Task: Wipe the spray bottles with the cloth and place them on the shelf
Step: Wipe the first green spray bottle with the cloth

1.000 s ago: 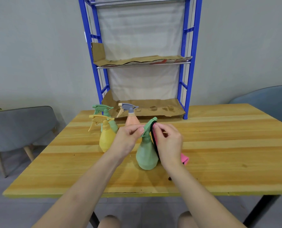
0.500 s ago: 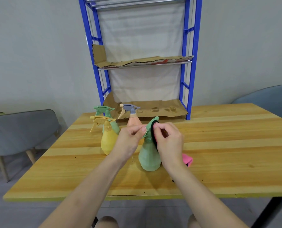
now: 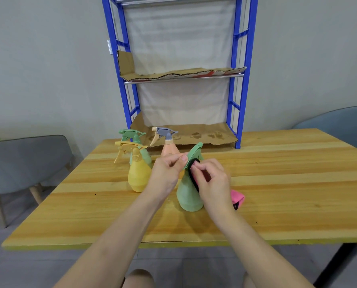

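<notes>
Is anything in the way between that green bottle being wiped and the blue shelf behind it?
Partly. The peach spray bottle stands between the held green spray bottle and the left front of the blue shelf. The way to the bottom tier's middle and right looks open.

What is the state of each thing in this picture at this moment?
near green bottle, upright on table, held
left hand, pinches its spray head
right hand, grips cloth against its neck
cloth, bunched in right hand
yellow bottle, upright, untouched
far green bottle, upright, untouched
peach bottle, upright, untouched
shelf, cardboard-lined, no bottles
</notes>
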### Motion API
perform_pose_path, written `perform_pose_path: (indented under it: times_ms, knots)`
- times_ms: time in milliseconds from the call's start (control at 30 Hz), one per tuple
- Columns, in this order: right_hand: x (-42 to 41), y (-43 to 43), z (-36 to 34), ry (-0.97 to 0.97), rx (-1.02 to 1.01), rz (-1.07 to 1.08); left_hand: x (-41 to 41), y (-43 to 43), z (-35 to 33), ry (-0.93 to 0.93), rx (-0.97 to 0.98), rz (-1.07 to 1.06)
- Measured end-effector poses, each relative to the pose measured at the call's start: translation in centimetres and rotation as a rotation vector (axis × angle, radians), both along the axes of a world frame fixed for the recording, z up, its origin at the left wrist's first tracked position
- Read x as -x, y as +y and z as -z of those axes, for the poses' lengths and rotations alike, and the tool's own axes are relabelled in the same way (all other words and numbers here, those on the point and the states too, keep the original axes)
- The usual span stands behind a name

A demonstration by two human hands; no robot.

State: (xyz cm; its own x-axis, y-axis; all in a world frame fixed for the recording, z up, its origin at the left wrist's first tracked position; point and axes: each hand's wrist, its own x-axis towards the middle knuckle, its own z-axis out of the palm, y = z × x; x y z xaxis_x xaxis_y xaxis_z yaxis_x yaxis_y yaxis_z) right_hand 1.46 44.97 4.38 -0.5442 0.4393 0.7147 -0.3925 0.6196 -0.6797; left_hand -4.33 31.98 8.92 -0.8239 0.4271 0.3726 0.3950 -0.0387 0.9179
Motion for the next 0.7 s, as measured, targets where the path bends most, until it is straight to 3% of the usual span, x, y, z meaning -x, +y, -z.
perform_pose_path:
  times_ms: [133, 300, 500, 700]
  knots:
    - [-0.2, 0.1, 0.3, -0.043, -0.019, 0.021, -0.2, 0.0, 0.1, 0.023, 0.003, -0.007]
    - [-0.4, 0.9, -1.0, -0.243, 0.273, -0.148, -0.2, 0.0, 0.0, 0.014, 0.021, -0.025]
    - [-0.4, -0.2, -1.0, -0.127, -0.078, 0.102, -0.6, 0.2, 0.0, 0.012, 0.018, -0.041]
    - [-0.5, 0.0, -2.8, -0.279, 0.148, 0.011, -0.6, 0.4, 0.1, 0.038, 0.020, -0.064]
